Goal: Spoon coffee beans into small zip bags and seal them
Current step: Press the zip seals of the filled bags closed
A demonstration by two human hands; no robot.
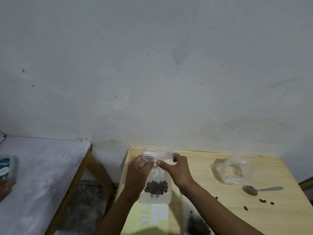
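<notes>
The light is dim and flat, with a grey-blue cast on the wall [152, 65]. Soft shadows lie beside the spoon [260, 189] and under the arms. The whole picture is a little soft, and the left edge is smeared by blur. The wide lens bends the table [254, 167] edges outward. No strong glare shows.

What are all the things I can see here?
zip bag: one, clear, held up over the table's left part
coffee beans in the bag: many, dark, at its bottom
loose beans: a few, dark, on the table near the spoon
spoon: one, grey, on the table, right
empty plastic bag: one, clear, crumpled, behind the spoon
wooden table: one, pale
grey table: one, left
left hand: pinches the bag's top
right hand: pinches the bag's top
</notes>
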